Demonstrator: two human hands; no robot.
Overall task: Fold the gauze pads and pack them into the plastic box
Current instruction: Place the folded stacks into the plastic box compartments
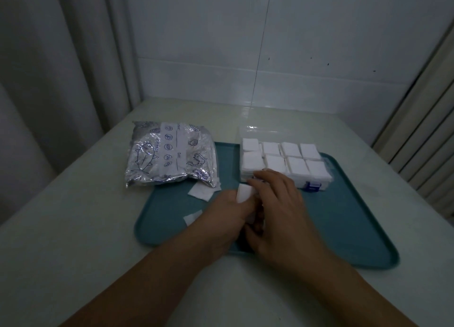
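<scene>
A person's two bare hands meet over the middle of a teal tray [344,228] that sits on a pale table [73,240]. The left hand [228,213] and the right hand [277,209] work together on one white gauze pad [244,193]. A bent part of the pad stands up between them, just in front of the left knuckles, and more of it shows white lower down in the gap between the two hands. The right hand lies over the pad with its fingers curved and the fingertips reaching toward the near left corner of the plastic box. How the left fingers grip cannot be told, since they are hidden under the pad and the right hand.

The clear plastic box [317,183] rests at the far right of the tray, its lid open behind it, its eight compartments full of folded white pads. Two loose gauze squares lie flat on the tray left of the hands, one [201,191] by the bag, one [192,217] nearer. A silvery printed bag [172,152] lies across the tray's far left edge
</scene>
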